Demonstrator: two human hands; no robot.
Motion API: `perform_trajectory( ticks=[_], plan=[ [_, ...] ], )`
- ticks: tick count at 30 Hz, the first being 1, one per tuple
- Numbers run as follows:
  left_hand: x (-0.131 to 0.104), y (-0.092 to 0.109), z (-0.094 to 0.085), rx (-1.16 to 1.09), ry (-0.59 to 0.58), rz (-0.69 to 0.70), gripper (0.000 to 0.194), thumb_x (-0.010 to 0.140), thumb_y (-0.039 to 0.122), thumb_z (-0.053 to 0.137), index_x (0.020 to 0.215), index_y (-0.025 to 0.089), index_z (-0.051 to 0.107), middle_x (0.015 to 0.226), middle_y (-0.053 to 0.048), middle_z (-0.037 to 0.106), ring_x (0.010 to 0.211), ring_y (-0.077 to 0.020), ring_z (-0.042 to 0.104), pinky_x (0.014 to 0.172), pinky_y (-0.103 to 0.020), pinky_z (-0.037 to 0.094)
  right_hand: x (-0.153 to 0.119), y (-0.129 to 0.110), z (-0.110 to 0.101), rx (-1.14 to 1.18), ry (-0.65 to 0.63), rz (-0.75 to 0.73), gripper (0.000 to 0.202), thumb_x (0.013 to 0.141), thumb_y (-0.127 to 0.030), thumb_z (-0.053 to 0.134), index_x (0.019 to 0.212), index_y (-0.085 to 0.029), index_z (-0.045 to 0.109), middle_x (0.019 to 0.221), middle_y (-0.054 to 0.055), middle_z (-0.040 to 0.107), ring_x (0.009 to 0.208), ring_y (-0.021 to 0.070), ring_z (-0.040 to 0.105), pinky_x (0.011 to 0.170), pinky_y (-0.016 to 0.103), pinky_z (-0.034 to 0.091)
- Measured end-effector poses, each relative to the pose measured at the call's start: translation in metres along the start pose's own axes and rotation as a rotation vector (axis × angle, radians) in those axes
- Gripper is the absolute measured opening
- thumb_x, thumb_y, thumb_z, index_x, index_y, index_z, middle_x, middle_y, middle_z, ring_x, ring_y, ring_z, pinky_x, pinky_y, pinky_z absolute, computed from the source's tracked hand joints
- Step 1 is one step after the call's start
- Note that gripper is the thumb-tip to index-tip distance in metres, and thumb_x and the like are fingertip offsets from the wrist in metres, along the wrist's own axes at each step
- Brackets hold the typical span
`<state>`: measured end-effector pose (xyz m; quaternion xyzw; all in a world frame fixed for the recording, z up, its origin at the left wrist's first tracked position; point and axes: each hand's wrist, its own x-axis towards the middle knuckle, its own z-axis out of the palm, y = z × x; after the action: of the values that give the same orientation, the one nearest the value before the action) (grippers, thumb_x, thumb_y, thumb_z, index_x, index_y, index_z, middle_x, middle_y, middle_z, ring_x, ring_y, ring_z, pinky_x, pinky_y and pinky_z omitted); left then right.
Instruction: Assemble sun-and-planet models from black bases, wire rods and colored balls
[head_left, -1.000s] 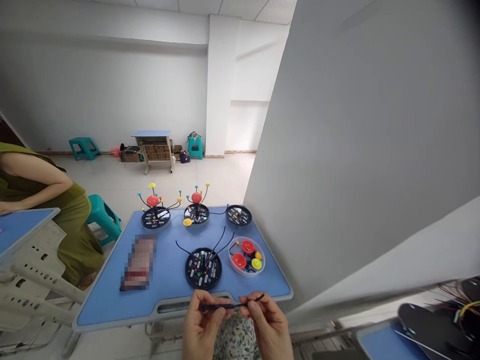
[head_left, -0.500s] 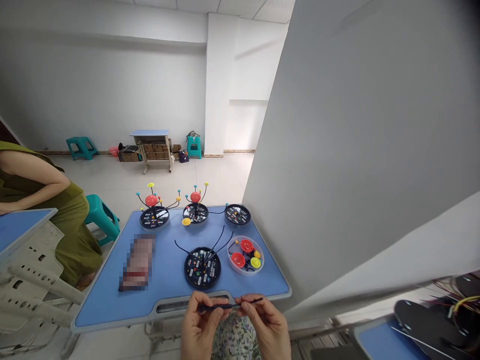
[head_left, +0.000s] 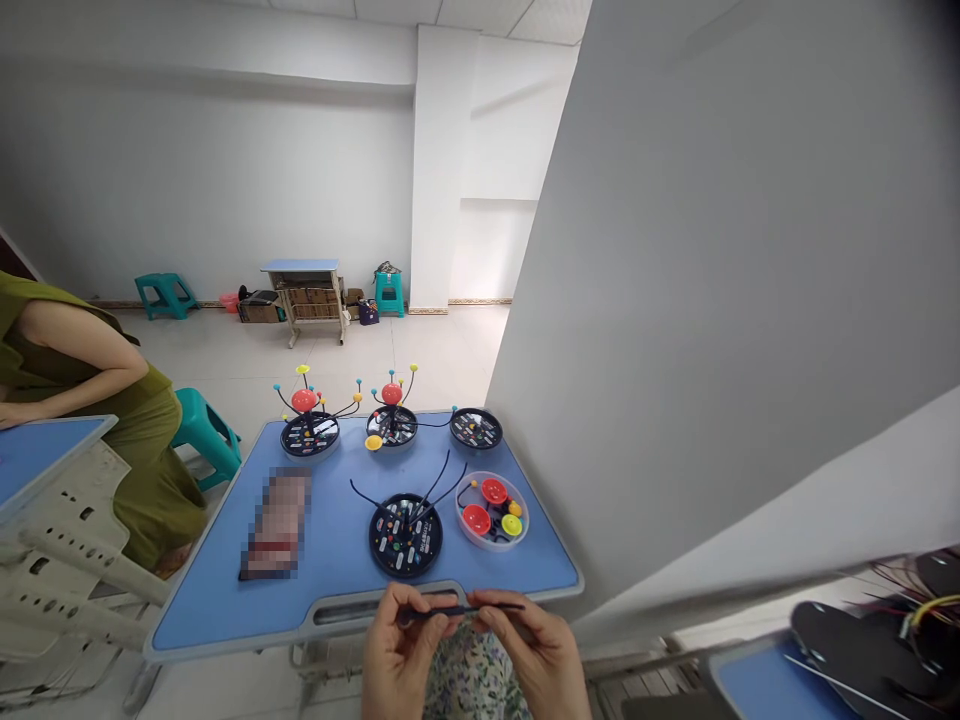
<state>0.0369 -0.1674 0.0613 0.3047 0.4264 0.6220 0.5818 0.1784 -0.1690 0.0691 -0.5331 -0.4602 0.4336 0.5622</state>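
Both my hands pinch a thin black rod (head_left: 459,610) held level over the near edge of the desk. My left hand (head_left: 401,645) grips its thicker end, while my right hand (head_left: 529,645) holds the slimmer end, fingers closed. Just beyond them lies a round black base (head_left: 406,552) with printed labels and several curved black arms rising from its middle. To its right, a clear round tub (head_left: 459,530) contains red half-shells (head_left: 476,519), a yellow-green one (head_left: 511,524), small orange balls and black pieces.
Two planet models with red balls (head_left: 304,400) (head_left: 391,394) and another round black base (head_left: 475,430) stand along the desk's far side. A blurred-out item (head_left: 276,525) lies at left. A person in green (head_left: 82,370) sits by the left desk. A white wall (head_left: 712,300) rises on the right.
My right hand has shifted very slightly while still pinching the rod. The person at left has leaned a little to the right. The things on the desk stay put.
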Motion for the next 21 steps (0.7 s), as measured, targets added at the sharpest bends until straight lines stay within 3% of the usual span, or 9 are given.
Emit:
perform_trajectory(
  ticks=[4,9,18,21],
  plan=[
    [0.001,-0.001,-0.001,0.015,-0.022,-0.003,0.032,0.066,0.045,0.081,0.074,0.02,0.063,0.08,-0.007,0.079,0.071,-0.0238,0.076,0.068,-0.033,0.062,0.001,-0.002,-0.001,-0.109,-0.006,-0.089,0.021,0.073,-0.044,0.076,0.074,-0.024,0.08,0.065,0.004,0.073,0.061,0.0209,0.064,0.054,0.025,0.05],
    [0.001,-0.003,-0.001,0.018,-0.028,0.006,0.03,0.066,0.045,0.081,0.072,0.02,0.064,0.079,-0.006,0.079,0.071,-0.0239,0.076,0.069,-0.033,0.063,-0.002,0.001,0.003,-0.172,0.034,-0.175,0.02,0.077,-0.043,0.072,0.07,-0.025,0.078,0.058,0.003,0.068,0.065,0.0216,0.062,0.059,0.027,0.048],
    [0.003,-0.01,-0.005,0.038,-0.063,-0.041,0.033,0.067,0.048,0.08,0.068,0.019,0.063,0.078,-0.008,0.079,0.068,-0.0248,0.076,0.068,-0.036,0.062,-0.007,0.004,0.011,-0.162,0.071,-0.16,0.023,0.078,-0.045,0.071,0.071,-0.025,0.077,0.06,0.003,0.068,0.065,0.0215,0.06,0.061,0.028,0.048],
    [0.013,-0.015,-0.011,0.07,-0.132,-0.08,0.033,0.067,0.048,0.079,0.07,0.019,0.063,0.078,-0.008,0.078,0.07,-0.025,0.075,0.07,-0.036,0.061,-0.003,0.01,0.014,-0.129,0.059,-0.135,0.029,0.078,-0.05,0.069,0.07,-0.022,0.076,0.062,0.003,0.068,0.063,0.0199,0.059,0.059,0.026,0.048]
  ],
)
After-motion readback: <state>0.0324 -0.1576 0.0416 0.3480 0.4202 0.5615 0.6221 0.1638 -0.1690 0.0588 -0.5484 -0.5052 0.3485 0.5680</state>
